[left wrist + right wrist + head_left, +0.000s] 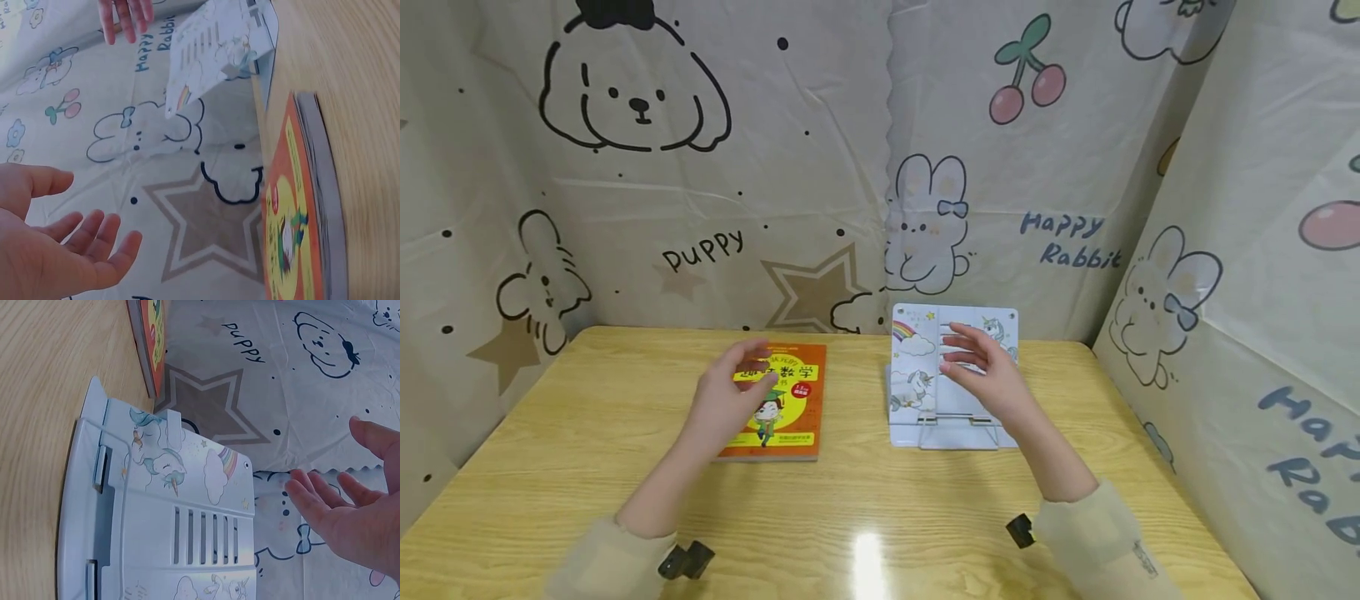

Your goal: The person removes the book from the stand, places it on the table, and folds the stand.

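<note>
An orange and yellow book (805, 400) with a cartoon child on its cover lies flat on the table. My left hand (730, 396) hovers over the book's left side, fingers loosely bent and holding nothing; part of the cover is hidden behind it. A white metal book stand (914, 358) with unicorn and rainbow prints stands tilted up to the right of the book. In front of its right half my right hand (992, 379) is raised, its fingers spread apart from the thumb and nothing between them. The right wrist view shows slots and a wire front support on the stand (156, 519).
The wooden table (865, 500) carries both things near its back edge. Behind it and along the sides hangs a pale cloth (820, 192) printed with puppies, rabbits and stars. A small black device (687, 561) sits at the left cuff, another (1021, 531) at the right.
</note>
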The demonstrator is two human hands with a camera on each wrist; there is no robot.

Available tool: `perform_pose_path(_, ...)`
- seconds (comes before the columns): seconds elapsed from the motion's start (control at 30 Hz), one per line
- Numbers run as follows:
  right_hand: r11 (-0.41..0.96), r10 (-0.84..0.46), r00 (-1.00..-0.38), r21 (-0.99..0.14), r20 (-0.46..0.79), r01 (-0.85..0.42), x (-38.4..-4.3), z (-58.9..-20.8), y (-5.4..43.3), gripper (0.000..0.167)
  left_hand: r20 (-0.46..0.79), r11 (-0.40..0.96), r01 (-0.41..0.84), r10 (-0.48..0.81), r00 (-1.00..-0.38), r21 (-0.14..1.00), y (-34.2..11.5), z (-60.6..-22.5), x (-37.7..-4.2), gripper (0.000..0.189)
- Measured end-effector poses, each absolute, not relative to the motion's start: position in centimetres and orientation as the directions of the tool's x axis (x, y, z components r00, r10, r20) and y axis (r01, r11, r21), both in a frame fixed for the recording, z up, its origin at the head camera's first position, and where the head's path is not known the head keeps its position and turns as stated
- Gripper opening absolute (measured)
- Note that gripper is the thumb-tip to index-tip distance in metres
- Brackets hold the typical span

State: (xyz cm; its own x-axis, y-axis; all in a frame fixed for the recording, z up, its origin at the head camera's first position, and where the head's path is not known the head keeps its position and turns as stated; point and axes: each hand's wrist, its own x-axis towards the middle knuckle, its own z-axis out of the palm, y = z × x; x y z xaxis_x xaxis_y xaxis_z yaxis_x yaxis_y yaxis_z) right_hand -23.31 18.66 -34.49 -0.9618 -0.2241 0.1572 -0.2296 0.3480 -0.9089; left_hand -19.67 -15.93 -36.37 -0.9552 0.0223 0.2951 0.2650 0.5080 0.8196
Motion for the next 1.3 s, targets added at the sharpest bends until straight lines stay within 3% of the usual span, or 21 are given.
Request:
perform_pose_path(0.2,0.278,-0.160,-0.964,-0.927,0.214,-0.252,-22.9,-34.9,19.8,0.062,0.303,0.420,0.280,0.013,-0.953,0.863,-14.2,-36.9,-19.4,0.046)
perform_pose_path(0.6,0.284,-0.049,-0.951,-0.909,0.304,-0.305,-22.5,-35.8,21.8,0.062,0.300,0.263,0.293,0.013,-0.954,0.919,-11.4,-38.4,-19.4,0.046)
perform_pose_path(1.3,0.295,0.057,-0.981,-0.942,0.183,-0.159,-22.8,-39.9,24.9,0.078,0.190,0.193,0.199,0.062,-0.980,0.961,-7.3,-41.4,-20.8,0.063)
